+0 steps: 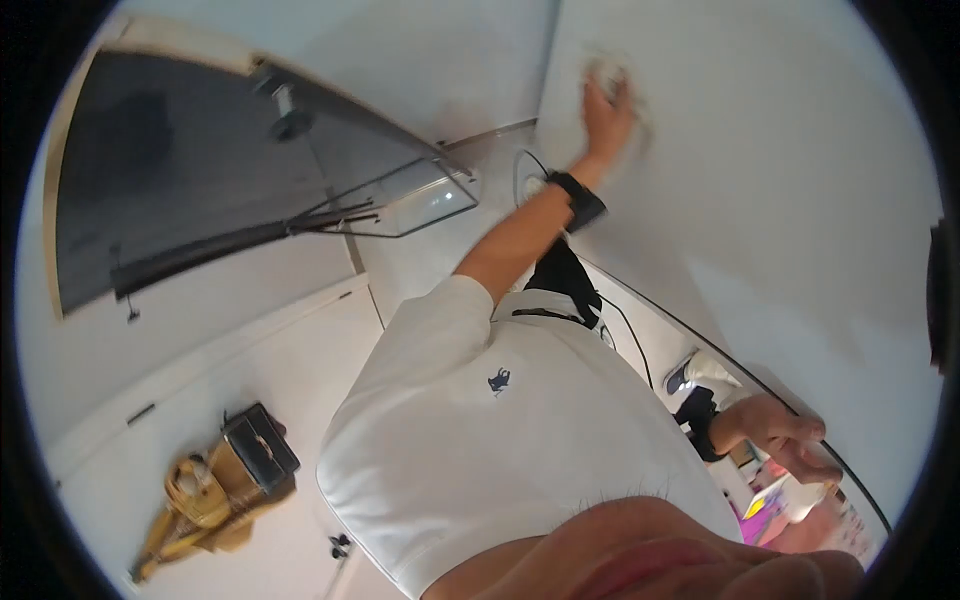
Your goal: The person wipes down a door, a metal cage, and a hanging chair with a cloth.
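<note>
A white surface [780,240] with a dark edge strip fills the right side of the view. My left hand [608,115], a black watch on its wrist, is over this surface at the top. Its fingers are blurred and bent round something pale that I cannot make out. At the lower right, my right hand [785,440] has its fingers curled at the surface's dark edge, with a black band on the wrist. My white shirt [520,430] takes up the middle.
A large dark panel [190,170] with a metal frame stands at the upper left. A black bag [262,447] and a tan bag [203,492] are at the lower left. A black cable [630,330] hangs beside the surface. Near the lower right are a shoe [680,373] and colourful items [765,505].
</note>
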{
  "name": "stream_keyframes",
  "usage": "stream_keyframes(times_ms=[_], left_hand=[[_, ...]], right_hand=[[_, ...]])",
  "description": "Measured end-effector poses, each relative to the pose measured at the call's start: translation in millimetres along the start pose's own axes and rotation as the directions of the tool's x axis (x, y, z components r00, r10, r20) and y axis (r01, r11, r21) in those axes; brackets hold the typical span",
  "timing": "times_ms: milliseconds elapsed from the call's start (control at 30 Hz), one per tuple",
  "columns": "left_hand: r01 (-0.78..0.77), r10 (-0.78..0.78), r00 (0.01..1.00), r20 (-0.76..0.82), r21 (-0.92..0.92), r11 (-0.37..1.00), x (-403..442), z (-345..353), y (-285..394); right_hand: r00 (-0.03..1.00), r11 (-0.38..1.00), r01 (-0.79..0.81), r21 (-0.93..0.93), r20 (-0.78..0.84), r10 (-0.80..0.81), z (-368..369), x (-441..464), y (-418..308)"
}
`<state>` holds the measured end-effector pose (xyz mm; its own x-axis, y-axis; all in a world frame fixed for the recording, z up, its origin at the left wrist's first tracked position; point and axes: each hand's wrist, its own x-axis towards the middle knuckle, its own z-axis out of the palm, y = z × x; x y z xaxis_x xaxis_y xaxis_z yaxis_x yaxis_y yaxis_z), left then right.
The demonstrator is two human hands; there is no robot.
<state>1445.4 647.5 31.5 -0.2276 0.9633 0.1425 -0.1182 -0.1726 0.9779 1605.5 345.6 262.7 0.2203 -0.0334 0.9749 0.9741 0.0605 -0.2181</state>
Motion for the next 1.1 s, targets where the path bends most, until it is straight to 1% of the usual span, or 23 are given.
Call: stream_keyframes(times_ms=[33, 100, 133, 167, 200, 267, 300, 333, 367, 400, 467, 500, 567, 600, 667, 733, 800, 833, 867, 900, 967, 1033, 1100], left_hand=[[-0.047, 0.046, 0.999, 0.010, 0.027, 0.999, -25, 3, 20], [-0.388, 0.387, 0.921, 0.035, 0.044, 0.921, -62, 17, 62], [-0.448, 0.446, 0.890, 0.094, -0.002, 0.894, -80, 14, 107], [-0.504, 0.506, 0.847, 0.162, -0.056, 0.862, -95, 13, 145], [-0.510, 0.513, 0.843, 0.160, -0.061, 0.858, -103, 13, 165], [-0.709, 0.735, 0.621, 0.273, -0.204, 0.675, -120, 18, 189], [-0.708, 0.737, 0.619, 0.273, -0.213, 0.673, -123, 14, 187], [-0.669, 0.685, 0.617, 0.386, -0.200, 0.715, -124, 8, 178], [-0.633, 0.624, 0.607, 0.492, -0.176, 0.754, -125, 0, 170], [-0.643, 0.632, 0.604, 0.485, -0.173, 0.747, -119, -8, 168], [-0.364, 0.338, 0.752, 0.566, -0.071, 0.929, -112, -30, 162], [-0.356, 0.324, 0.758, 0.567, -0.056, 0.933, -106, -42, 165], [-0.194, -0.051, 0.685, 0.727, 0.249, 0.949, -83, -69, 175], [-0.192, -0.065, 0.688, 0.723, 0.268, 0.944, -79, -84, 181], [-0.336, 0.117, 0.767, 0.631, 0.239, 0.911, -69, -114, 196], [-0.311, 0.089, 0.804, 0.589, 0.288, 0.906, -70, -149, 218], [-0.271, 0.068, 0.882, 0.467, 0.384, 0.882, -75, -173, 229], [-0.258, -0.020, 0.865, 0.501, 0.478, 0.839, -83, -180, 237], [-0.257, -0.020, 0.871, 0.491, 0.490, 0.833, -86, -186, 245], [-0.296, -0.002, 0.870, 0.493, 0.527, 0.797, -87, -192, 253], [-0.414, 0.112, 0.869, 0.482, 0.584, 0.698, -83, -205, 261], [-0.410, 0.198, 0.895, 0.400, 0.561, 0.719, -84, -214, 267], [-0.406, 0.278, 0.911, 0.306, 0.532, 0.743, -85, -219, 275]], right_hand=[[1.000, 0.997, -0.003, -0.083, 0.015, 0.004, 2, 2, -6], [0.999, 0.996, 0.031, -0.089, 0.047, -0.027, -3, 2, 11], [0.996, 0.988, 0.073, -0.140, 0.060, -0.065, -6, 2, 17], [0.999, 0.997, 0.031, 0.074, 0.023, -0.033, 8, 4, -1], [0.999, 0.997, 0.035, 0.075, 0.015, -0.036, 9, 4, -4], [0.993, 0.986, 0.095, -0.134, 0.080, -0.084, 5, 5, -8], [0.990, 0.972, 0.120, -0.202, 0.098, -0.102, 4, 8, -13], [0.986, 0.952, 0.147, -0.268, 0.116, -0.120, 5, 12, -19], [0.991, 0.971, 0.060, -0.230, 0.129, -0.030, 8, 12, -36], [0.988, 0.983, -0.031, -0.181, 0.142, 0.057, 17, 14, -56], [0.984, 0.985, -0.105, -0.135, 0.126, 0.123, 24, 9, -69], [0.993, 0.996, -0.021, -0.082, 0.116, 0.030, 29, 5, -68], [0.982, 0.994, 0.095, 0.054, 0.161, -0.103, 56, -3, -82], [0.963, 0.988, 0.055, 0.148, 0.255, -0.091, 75, -11, -100], [0.877, 0.941, -0.132, 0.312, 0.480, -0.036, 108, -27, -129], [0.663, 0.837, -0.371, 0.403, 0.746, -0.065, 136, -35, -151], [0.597, 0.700, -0.524, 0.485, 0.795, -0.104, 162, -61, -168], [0.601, 0.687, -0.535, 0.492, 0.793, -0.100, 170, -69, -180], [0.496, 0.618, -0.632, 0.469, 0.856, -0.142, 175, -73, -192], [0.386, 0.549, -0.717, 0.431, 0.900, -0.202, 179, -75, -202], [0.391, 0.481, -0.733, 0.481, 0.876, -0.282, 187, -76, -212], [0.395, 0.417, -0.745, 0.521, 0.848, -0.354, 195, -73, -219], [0.264, 0.147, -0.927, 0.345, 0.878, -0.399, 198, -68, -222]])
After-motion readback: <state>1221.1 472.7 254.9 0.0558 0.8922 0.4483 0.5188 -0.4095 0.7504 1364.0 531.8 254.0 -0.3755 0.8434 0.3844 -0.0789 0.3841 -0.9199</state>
